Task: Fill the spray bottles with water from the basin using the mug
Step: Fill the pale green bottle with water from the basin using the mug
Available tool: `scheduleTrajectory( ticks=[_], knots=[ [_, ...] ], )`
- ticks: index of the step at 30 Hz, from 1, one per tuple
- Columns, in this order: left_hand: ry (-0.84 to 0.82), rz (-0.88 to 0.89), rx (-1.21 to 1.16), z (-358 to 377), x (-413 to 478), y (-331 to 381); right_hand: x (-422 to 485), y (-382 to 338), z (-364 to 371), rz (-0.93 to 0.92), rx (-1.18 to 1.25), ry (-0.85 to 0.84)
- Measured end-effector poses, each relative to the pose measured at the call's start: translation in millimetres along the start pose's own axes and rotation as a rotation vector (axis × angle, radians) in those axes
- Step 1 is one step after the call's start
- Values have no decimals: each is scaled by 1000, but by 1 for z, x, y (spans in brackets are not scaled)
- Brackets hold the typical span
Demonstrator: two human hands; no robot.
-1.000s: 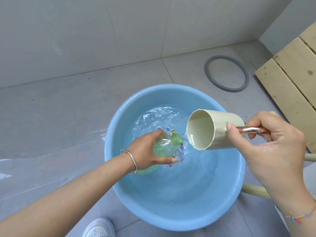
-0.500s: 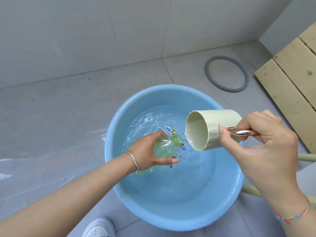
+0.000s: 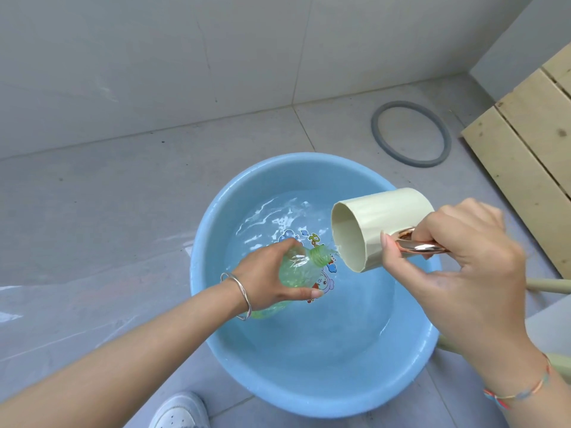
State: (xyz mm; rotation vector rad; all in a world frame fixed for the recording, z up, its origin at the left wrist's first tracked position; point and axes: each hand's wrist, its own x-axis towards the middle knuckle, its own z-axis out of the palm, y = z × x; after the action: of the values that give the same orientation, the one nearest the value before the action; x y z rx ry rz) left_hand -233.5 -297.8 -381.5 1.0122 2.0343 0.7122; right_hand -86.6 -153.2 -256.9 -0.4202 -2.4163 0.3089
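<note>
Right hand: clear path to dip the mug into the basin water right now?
Probably yes: the right hand holds the mug over the basin, open water directly below; the left hand holds the green bottle aside.

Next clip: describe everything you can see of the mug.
Cream cylindrical mug, glossy like ceramic or plastic, with a shiny rose-gold handle. It is tipped almost onto its side over the blue basin, its lower lip by the threaded neck of the green bottle, a little water running off. The right hand grips the handle.
</note>
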Motion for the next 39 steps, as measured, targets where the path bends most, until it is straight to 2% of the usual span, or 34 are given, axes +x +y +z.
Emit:
scheduleTrajectory(
  ticks=[10,15,19,24,26,29,32,39],
  knots=[
    [9,0,-11,0,1,-1,-1,-5,3,-201,-46,29],
    [14,-5,-11,-1,1,-1,-3,-4,5,-231,-56,25],
    [19,1,-16,-2,-1,1,-6,1,7,-62,24,26],
    [27,7,-42,-5,-1,-2,-14,28,12,468,231,34],
    [41,8,-58,-6,-1,-2,-23,42,21,591,252,-11],
    [52,8,-69,-7,-2,-1,-41,57,40,639,204,-110],
    [54,9,-78,-8,-2,0,-56,66,55,605,152,-193],
    [67,-1,-83,-7,0,-3,-72,73,72,599,106,-270]
  ],
)
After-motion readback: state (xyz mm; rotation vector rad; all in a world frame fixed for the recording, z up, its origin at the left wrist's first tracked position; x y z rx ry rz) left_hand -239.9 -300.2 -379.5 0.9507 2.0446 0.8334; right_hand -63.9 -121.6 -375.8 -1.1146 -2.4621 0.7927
